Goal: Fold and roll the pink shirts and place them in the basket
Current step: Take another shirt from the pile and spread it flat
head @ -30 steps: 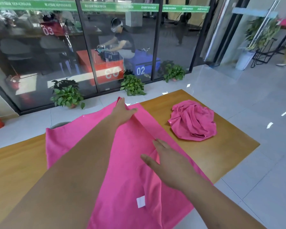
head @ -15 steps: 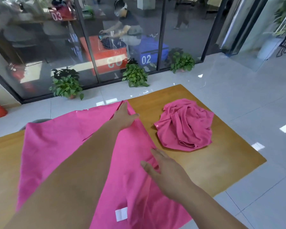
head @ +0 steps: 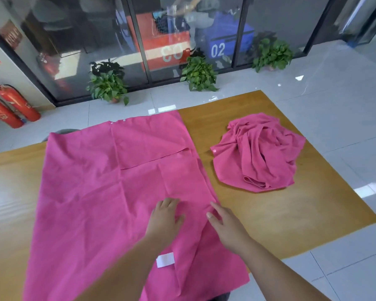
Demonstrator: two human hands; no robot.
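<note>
Spread shirt (head: 100, 192) lies left of crumpled shirt (head: 258, 153) on table (head: 291, 213).

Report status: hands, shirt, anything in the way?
Left hand and right hand press flat on spread pink shirt. Second shirt crumpled on table, apart. No basket in view; nothing blocking.

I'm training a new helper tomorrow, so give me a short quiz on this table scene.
1. True or false: the left hand and the right hand both rest on the flat shirt.
2. The crumpled shirt lies: A) right of the flat shirt, B) under it, C) on the floor.
3. What colour is the label on the flat shirt?
Key: 1 true; 2 A; 3 white.
</note>
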